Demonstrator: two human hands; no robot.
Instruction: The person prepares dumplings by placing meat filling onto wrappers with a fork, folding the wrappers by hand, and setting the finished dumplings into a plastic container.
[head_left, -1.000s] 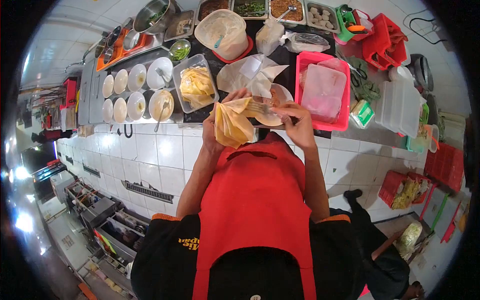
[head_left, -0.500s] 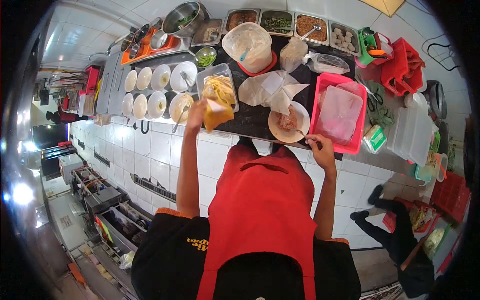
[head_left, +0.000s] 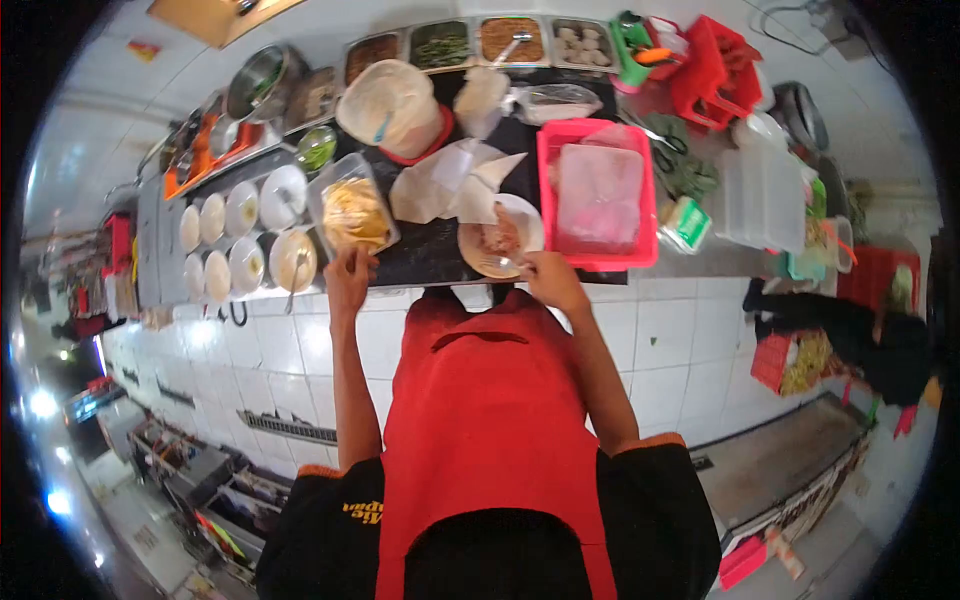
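My left hand [head_left: 350,272] is at the near edge of a clear container [head_left: 324,212] of thin yellow wrapper sheets [head_left: 355,212]. Its fingers are bent together against the lowest sheet; what lies beneath them is partly hidden. My right hand [head_left: 552,280] is closed around the handle of a metal utensil, probably a spoon [head_left: 517,262]. The utensil's head is in pinkish minced meat [head_left: 502,236] on a round pale plate [head_left: 470,262] at the counter's front edge. Behind the plate, a crumpled white sheet [head_left: 420,185] lies on the black surface.
Right of the plate sits a pink tub [head_left: 548,215] with a translucent lid inside. Several white bowls [head_left: 247,262] stand in rows on the left. A large white bucket [head_left: 385,100] and metal trays [head_left: 440,45] line the back. Another person [head_left: 850,330] is at the far right.
My left hand has lowered the yellow wrapper with its pale patch, which no longer shows apart from the stack. My right hand stays on the utensil. The view has shifted right.
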